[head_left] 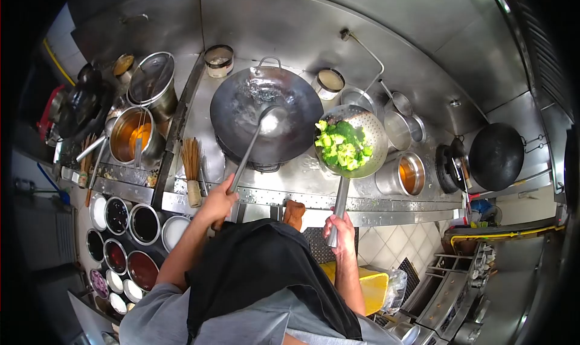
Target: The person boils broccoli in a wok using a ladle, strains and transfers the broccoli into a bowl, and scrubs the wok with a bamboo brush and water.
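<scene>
My left hand (220,199) is closed around the long handle of a wok ladle (272,123), whose bowl is down inside a large dark wok (300,97). Some steaming or wet liquid shows at the wok's far side. In my right hand (342,229) is the metal handle of a perforated strainer (376,130), held level to the right of the wok. Bright green broccoli florets (344,149) lie in the strainer's bowl.
Pots with orange liquid stand left (124,134) and right (411,173). A bamboo brush (192,170) lies left of the wok, beside several sauce containers (145,224). A tap (368,46) reaches over the counter; another wok (497,156) hangs at right.
</scene>
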Available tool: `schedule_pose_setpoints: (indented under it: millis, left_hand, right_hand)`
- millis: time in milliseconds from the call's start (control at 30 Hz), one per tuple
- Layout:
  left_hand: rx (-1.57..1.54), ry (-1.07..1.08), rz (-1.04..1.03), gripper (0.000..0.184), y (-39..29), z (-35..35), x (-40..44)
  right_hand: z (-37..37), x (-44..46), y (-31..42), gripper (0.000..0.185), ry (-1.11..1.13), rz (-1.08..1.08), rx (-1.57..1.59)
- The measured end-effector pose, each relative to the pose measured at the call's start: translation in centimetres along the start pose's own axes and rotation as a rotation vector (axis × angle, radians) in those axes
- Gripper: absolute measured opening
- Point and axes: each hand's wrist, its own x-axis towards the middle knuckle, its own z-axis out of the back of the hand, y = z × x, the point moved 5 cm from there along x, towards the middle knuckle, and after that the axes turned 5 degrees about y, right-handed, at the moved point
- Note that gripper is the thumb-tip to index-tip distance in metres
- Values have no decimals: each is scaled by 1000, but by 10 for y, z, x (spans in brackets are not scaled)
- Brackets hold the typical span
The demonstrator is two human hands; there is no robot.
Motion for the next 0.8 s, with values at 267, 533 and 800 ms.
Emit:
schedule_pose_setpoints:
  millis: [267,533,800]
  left_hand:
    - [-122,-25,39,72,-2,-10,16]
    - [116,-176,-57,69,25,27,-7]
    - [330,-375,-20,67,-11,68,30]
  right_hand:
    - [-26,54,8,28,-68,10,-295]
    - [-68,127,-11,43,-149,106,-1005]
    - [-30,121,6,50,-337,324,-918]
